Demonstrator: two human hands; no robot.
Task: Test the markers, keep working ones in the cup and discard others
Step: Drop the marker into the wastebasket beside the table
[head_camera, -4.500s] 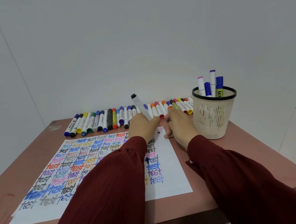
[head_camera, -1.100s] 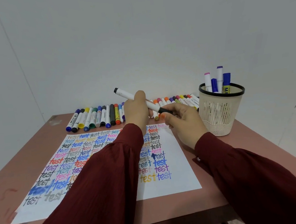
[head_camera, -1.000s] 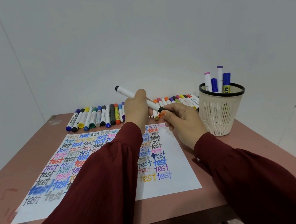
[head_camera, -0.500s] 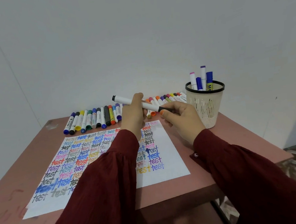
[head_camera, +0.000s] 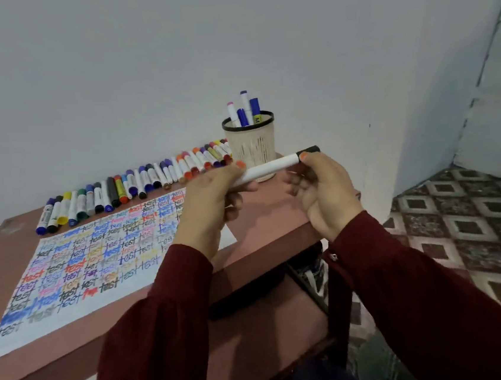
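Soft, even light is casting weak shadows; the lettered paper [head_camera: 66,271] left of the fingers [head_camera: 229,172] is smearing slightly, and the wall corner [head_camera: 479,82] right of them is bowing.

Single view: a wide-angle camera worn on the head. It looks forward and down over the near right corner of the table [head_camera: 268,211], with the frame tilted. The left hand [head_camera: 210,200] and right hand [head_camera: 323,193], both gripping one marker [head_camera: 271,166], lie close at mid-frame. Wall [head_camera: 227,37] fills the top; tiled floor [head_camera: 469,228] shows at the right.
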